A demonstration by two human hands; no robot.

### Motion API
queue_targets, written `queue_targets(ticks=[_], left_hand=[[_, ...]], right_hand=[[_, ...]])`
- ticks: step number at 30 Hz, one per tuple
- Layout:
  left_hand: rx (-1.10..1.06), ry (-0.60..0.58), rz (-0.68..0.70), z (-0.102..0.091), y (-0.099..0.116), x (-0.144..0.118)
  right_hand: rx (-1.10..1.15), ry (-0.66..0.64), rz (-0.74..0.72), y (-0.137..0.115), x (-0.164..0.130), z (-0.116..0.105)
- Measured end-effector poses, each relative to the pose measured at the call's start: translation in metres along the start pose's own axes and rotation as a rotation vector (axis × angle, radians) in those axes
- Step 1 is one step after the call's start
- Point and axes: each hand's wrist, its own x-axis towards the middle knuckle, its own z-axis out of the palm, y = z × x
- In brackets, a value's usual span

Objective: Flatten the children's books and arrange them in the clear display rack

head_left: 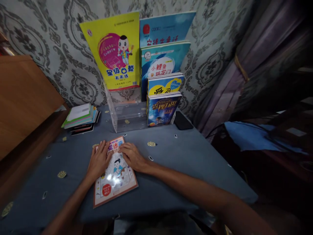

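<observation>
A thin picture book [116, 179] with a glossy cover and a reddish border lies on the blue tablecloth, slightly turned. My left hand [99, 160] rests flat along its upper left side, fingers stretched out. On the upper right part of the cover lies my right hand [133, 156], its fingers extended and loosely bent. Neither hand grips the book. Behind it stands a clear acrylic book rack [129, 122]. A yellow workbook [119, 55] leans upright in its left half; several books, a dark blue storybook [162, 111] in front, fill its right half.
A stack of small books and papers [81, 117] lies at the back left beside a wooden panel [24, 98]. A black phone-like slab [183, 120] lies right of the rack. Behind the table are a patterned wall [210, 45] and a tied curtain [246, 65].
</observation>
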Motion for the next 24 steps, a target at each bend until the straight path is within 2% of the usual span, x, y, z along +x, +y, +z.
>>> queue_targets(ticks=[7,13,18,21,24], left_hand=[[-0.151,0.057,0.075,0.005,0.039,0.005],[-0.263,0.037,0.121,0.007,0.078,0.025],[-0.350,0.072,0.133,0.014,0.111,0.044],[-0.456,0.106,0.157,0.022,0.123,0.053],[-0.615,0.149,0.198,0.028,0.126,0.058]], right_hand=[[-0.146,-0.082,-0.020,0.007,-0.016,-0.029],[-0.252,-0.137,0.036,0.023,-0.034,-0.063],[-0.341,-0.168,0.101,0.036,-0.042,-0.088],[-0.390,-0.193,0.142,0.038,-0.040,-0.096],[-0.397,-0.229,0.154,0.038,-0.035,-0.093]])
